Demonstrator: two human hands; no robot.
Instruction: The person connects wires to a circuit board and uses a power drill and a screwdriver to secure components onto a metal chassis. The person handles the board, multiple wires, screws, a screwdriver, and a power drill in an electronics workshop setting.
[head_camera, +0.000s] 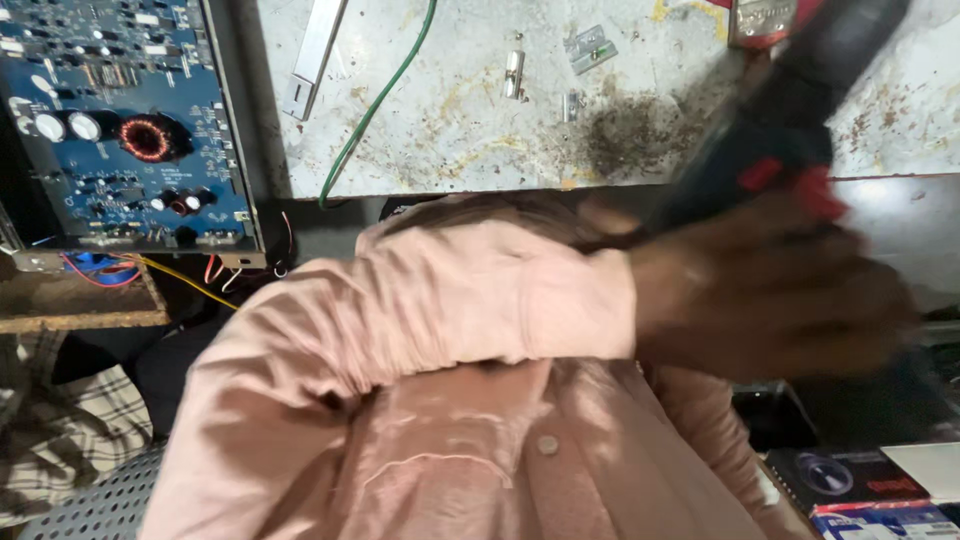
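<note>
My left arm, in a pink sleeve (420, 300), crosses my chest from lower left to right. My left hand (770, 295) is blurred and sits closed around the lower end of a dark power tool (790, 110) with red parts. The tool slants up toward the top right corner, over the edge of the worn white bench top (480, 130). My right hand is not visible; only a bit of pink sleeve (705, 430) shows under the left hand.
A blue circuit board (120, 120) with a copper coil lies at the upper left, with red and yellow wires below it. On the bench are a green wire (380, 100), a metal strip (315, 50) and small metal fittings (515, 75). Printed boxes (870, 490) sit at the lower right.
</note>
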